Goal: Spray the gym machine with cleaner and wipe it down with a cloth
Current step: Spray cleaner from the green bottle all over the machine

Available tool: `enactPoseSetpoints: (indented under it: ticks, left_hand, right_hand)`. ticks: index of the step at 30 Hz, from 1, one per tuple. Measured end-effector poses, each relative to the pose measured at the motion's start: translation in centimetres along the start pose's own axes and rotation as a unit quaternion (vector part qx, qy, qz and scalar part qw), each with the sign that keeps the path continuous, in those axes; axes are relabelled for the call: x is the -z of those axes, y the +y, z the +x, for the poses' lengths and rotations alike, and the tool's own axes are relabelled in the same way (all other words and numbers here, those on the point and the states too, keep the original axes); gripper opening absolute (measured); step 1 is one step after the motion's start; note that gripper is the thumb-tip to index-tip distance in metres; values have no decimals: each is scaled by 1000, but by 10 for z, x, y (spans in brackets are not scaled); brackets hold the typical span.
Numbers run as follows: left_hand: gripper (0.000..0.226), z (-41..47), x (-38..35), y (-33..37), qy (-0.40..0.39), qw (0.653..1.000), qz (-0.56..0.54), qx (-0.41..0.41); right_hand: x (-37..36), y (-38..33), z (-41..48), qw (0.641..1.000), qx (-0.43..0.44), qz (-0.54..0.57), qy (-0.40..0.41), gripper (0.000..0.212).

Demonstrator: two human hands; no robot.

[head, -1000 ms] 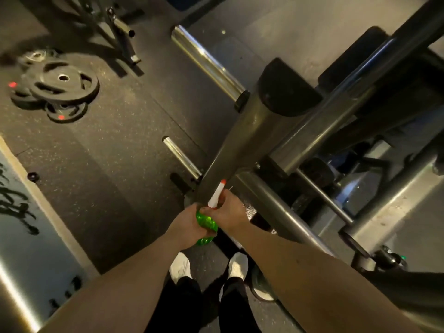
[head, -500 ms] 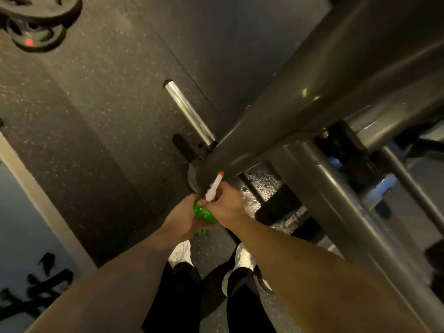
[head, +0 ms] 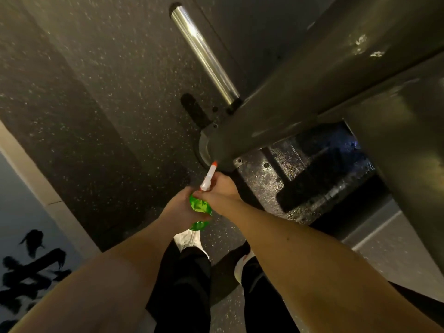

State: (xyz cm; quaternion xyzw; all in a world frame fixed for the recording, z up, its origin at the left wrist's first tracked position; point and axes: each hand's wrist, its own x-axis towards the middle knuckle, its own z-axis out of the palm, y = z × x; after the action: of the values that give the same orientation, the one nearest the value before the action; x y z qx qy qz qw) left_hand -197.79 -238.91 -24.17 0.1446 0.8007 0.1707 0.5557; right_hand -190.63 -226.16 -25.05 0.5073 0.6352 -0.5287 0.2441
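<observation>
Translucent green spray bottle (head: 199, 206), white head, orange tip — just beside the grey machine beam (head: 300, 92). The left hand (head: 179, 210) curls round its body, the right hand (head: 222, 188) round its head — fill unreadable.

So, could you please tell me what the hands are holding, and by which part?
A green spray bottle: the left hand grips its green body, the right hand grips its white spray head.

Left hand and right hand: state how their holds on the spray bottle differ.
The left hand wraps the green body of the spray bottle; the right hand grips its white nozzle head. The left hand sits lower, the right hand nearer the grey machine beam. Both hold one bottle.
</observation>
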Motion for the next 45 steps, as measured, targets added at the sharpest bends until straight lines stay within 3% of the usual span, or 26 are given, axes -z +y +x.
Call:
enactPoseSetpoints:
  ticks: [5,14,26,37,45]
  left_hand:
    - [80,13,18,7,15,999,-30,12]
    - [82,44,78,56,72,996,-58,-21]
    - [78,24,122,55,129,988,-86,-25]
    - [73,-158,156,104,64,997,-19,-46]
    - [70,-287,159,187,-4,989,61,-131]
  right_hand:
    - [5,-31,15,999,36,-9,-8,71]
    - [48,-115,38,992,104,-69,16,61]
    - [41,-176,18,978,173,-115,-1,66]
    - [69,-182,-167,993,118,16,20,74]
    - [140,-183,-316,990,102,53,83,68]
